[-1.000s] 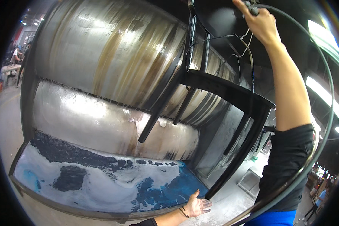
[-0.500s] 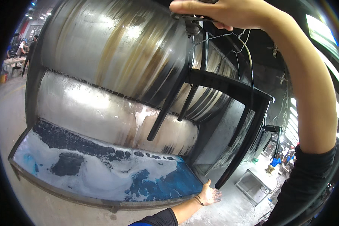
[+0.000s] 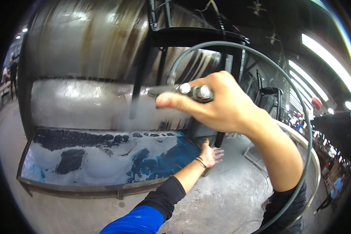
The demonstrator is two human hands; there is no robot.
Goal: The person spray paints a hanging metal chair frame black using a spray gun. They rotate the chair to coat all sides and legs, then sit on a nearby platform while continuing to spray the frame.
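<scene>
My right hand (image 3: 226, 103) is closed around a spray gun (image 3: 201, 93), in front of the black chair (image 3: 195, 37). The gun's nozzle end is blurred, and a pale mist shows to its left, over a chair leg. From the gun a grey hose (image 3: 257, 50) loops up and back down past my right arm. My left hand (image 3: 211, 156) is held low with its fingers spread, beside the right end of the tray, holding nothing. The chair hangs with its legs down; my right hand covers part of it.
Behind the chair stands a streaked metal panel (image 3: 78, 101). Below it is a wide tray (image 3: 82, 189) of dark blue liquid with whitish foam. Another black chair (image 3: 270, 91) hangs farther right. A metal frame (image 3: 253, 158) stands on the floor; a person (image 3: 335, 187) is at far right.
My right hand has come down from the top of the view with the spray gun, and the hose now shows. My view has shifted, so the chair sits higher. My left hand stays open.
</scene>
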